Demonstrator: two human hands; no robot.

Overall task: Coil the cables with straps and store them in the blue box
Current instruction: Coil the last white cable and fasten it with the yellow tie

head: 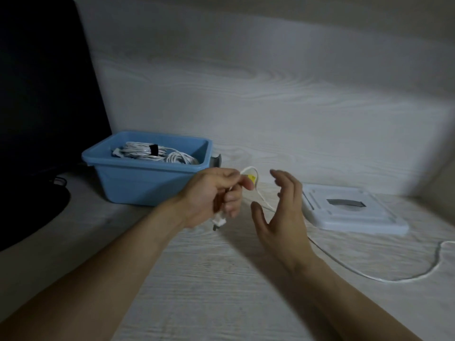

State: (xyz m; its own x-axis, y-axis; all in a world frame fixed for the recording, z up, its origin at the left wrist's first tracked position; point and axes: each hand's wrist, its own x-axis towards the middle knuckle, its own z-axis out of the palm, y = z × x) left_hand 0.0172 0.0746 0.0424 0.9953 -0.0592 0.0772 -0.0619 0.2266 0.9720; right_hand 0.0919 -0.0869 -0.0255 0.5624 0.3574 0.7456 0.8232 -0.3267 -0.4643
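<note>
Left hand [216,193] curled tight around the white cable [344,264], plug hanging below the fist. Right hand [283,210] spread, fingers relaxed, holding nothing. Blue box [147,185] just beyond left hand.

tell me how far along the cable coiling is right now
Done: white coiled cables, one showing a black strap, already lie in the blue box. In hand: the left hand grips the plug end of another white cable, the right hand open beside it. Left: most of that cable trails loose across the table; it needs coiling, strapping and boxing.
</note>
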